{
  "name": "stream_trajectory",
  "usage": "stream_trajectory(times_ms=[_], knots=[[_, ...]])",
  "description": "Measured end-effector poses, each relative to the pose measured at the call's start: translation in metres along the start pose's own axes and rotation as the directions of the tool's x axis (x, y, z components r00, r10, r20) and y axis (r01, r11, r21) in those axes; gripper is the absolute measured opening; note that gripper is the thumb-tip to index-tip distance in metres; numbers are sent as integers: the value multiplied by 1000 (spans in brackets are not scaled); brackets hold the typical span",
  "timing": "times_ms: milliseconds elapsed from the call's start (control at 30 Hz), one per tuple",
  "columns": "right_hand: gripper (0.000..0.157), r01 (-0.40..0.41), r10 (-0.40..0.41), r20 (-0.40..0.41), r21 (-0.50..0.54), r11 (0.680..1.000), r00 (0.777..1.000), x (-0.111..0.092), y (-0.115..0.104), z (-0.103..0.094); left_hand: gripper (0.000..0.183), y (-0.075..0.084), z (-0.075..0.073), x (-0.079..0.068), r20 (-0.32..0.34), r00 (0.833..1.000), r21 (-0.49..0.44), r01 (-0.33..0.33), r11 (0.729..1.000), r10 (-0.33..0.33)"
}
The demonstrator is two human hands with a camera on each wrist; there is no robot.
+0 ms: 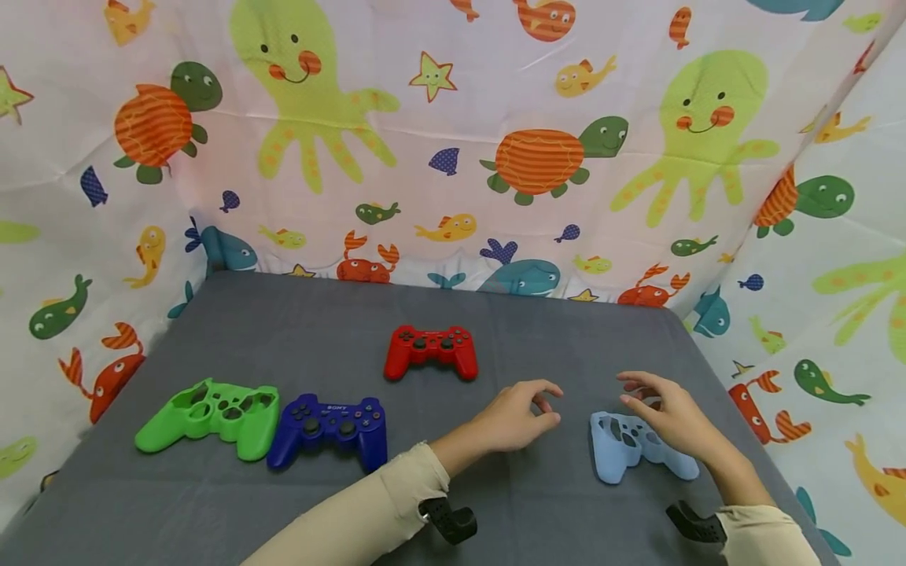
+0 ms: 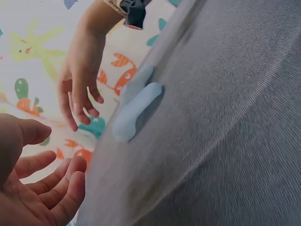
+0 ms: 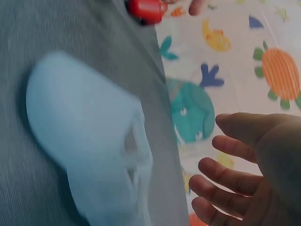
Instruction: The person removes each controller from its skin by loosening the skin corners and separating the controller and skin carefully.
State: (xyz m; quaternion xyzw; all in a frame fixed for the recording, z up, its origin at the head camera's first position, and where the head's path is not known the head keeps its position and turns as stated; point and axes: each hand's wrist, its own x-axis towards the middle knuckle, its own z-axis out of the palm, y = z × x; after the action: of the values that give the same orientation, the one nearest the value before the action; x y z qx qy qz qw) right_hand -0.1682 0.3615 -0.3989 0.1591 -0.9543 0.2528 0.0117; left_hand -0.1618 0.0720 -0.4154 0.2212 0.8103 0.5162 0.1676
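Observation:
A light blue silicone controller cover (image 1: 614, 448) lies on the grey table at the right, its cutouts facing up. Over its far right part hovers my right hand (image 1: 672, 413), fingers loosely bent and holding nothing; in the right wrist view the cover (image 3: 89, 141) appears large beside the hand (image 3: 244, 174). My left hand (image 1: 520, 415) hangs above the table left of the cover, thumb and fingers apart around nothing. The left wrist view shows that hand (image 2: 42, 183) with relaxed fingers and the cover (image 2: 134, 108) beyond it.
A red game controller (image 1: 431, 351) lies farther back, near the middle. At the left, a blue Sony controller (image 1: 329, 431) sits right beside a green silicone cover (image 1: 215, 417). Patterned sea-animal cloth (image 1: 439, 212) stands behind and along both sides of the grey table (image 1: 304, 314).

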Motion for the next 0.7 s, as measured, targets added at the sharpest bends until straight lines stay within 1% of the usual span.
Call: stream_trajectory(times_ms=[100, 200, 400, 533, 700], knots=[[35, 13, -13, 1, 18, 1000, 1000, 4, -13, 9, 33, -2, -10, -8, -6, 1000, 2, -12, 1000, 12], [35, 34, -34, 4, 46, 998, 999, 11, -24, 16, 32, -8, -22, -14, -30, 999, 6, -19, 1000, 19], [33, 61, -63, 8, 107, 992, 998, 27, -35, 30, 32, -24, -47, -23, -77, 997, 0, -17, 1000, 17], [32, 90, -89, -14, 163, 983, 996, 39, -40, 43, 33, -29, -67, -32, -127, 992, 24, -23, 999, 26], [32, 104, -103, -15, 218, 970, 995, 52, -50, 58, 32, -29, -95, -46, -207, 977, 38, -36, 999, 43]])
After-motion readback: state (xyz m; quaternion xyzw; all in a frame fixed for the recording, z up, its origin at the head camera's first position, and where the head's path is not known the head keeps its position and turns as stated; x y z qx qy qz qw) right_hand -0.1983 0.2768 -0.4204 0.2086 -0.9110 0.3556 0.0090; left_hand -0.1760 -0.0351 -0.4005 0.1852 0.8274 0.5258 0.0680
